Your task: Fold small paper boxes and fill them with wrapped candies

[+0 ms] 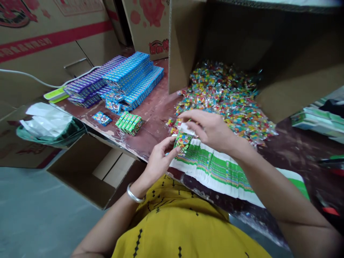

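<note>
My left hand [159, 159] grips a small green printed candy box [183, 142] between thumb and fingers, near the table's front edge. White flaps stand up at the box's top. Over that open top curls my right hand [211, 128], its fingertips bent down by the flaps; whatever they pinch is hidden. Under and beside the box lies a long row of flat green and white cartons [220, 172], overlapping one another. Just behind my right hand spreads a heap of small clear packets of colourful candy [223, 96]. Several closed green boxes [130, 123] stand together to the left.
Stacked blue boxes [134, 77] and purple boxes [91, 80] fill the table's back left. A large cardboard carton [290, 71] opens around the candy heap. Below the table edge is an open cardboard box [80, 165], near a green bag with white plastic [48, 122].
</note>
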The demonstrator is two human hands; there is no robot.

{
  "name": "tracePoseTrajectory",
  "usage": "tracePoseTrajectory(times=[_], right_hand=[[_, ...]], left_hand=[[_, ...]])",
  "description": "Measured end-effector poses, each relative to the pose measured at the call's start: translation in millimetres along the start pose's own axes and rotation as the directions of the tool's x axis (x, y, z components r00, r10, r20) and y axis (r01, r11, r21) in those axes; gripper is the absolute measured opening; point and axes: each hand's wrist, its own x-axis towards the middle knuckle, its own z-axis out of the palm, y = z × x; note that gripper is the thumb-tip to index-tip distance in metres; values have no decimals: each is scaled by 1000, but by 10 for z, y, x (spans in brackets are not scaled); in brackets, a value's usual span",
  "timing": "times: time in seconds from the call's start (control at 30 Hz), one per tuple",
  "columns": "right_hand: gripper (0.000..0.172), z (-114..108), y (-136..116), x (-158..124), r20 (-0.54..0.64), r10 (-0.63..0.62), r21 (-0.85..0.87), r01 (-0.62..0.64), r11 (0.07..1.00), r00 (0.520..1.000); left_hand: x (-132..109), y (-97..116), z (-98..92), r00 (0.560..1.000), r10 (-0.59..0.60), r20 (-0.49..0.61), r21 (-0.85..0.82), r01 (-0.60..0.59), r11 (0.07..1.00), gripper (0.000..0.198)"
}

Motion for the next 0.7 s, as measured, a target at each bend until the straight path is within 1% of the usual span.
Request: tracePoseTrajectory(times=[0.07,0.1,0.13,0.17,0.23,0.3,0.37,0.43,0.53,0.6,0.67,0.7], right_hand=[[20,-10,-24,-95,-157,73,11,-73,997,985],[17,5,-21,-153,-189,96,24,-93,995,977],[14,37,-11,-213,-183,109,53,-101,993,977],[15,88,2,-273,-160,123,100,-108,989,979],[23,227,26,-382,-136,197,247,-159,956,971],[23,370,34,-459,-145,319,407,-238,882,937],[15,465,24,-499,-138,390,502,-275,820,910],[11,499,0,-510,-127,384,513,-271,815,915],[9,487,-44,-498,-162,332,469,-223,855,929],[7,481,-66,-481,-204,327,491,-193,849,923],[14,483,-73,-456,-215,355,550,-187,814,910],[17,484,-69,-441,-200,370,576,-197,794,907]], left_hand=[[-11,12,22,998,12,-55,-42,-14,999,55],[-19,21,33,996,20,-83,-62,-25,998,63],[-27,32,46,994,29,-103,-86,-38,996,68],[-35,44,60,994,36,-107,-111,-48,993,71],[-48,66,92,995,42,-93,-152,-56,987,70],[-57,77,121,997,29,-65,-164,-40,986,65],[-63,76,139,1000,3,-25,-162,-7,987,57],[-67,69,144,1000,-21,21,-163,24,986,49],[-67,70,140,999,-38,37,-164,44,986,45],[-64,80,144,999,-37,0,-175,37,984,46],[-62,90,153,998,-36,-46,-205,26,978,50],[-64,93,159,997,-39,-66,-217,23,976,51]])
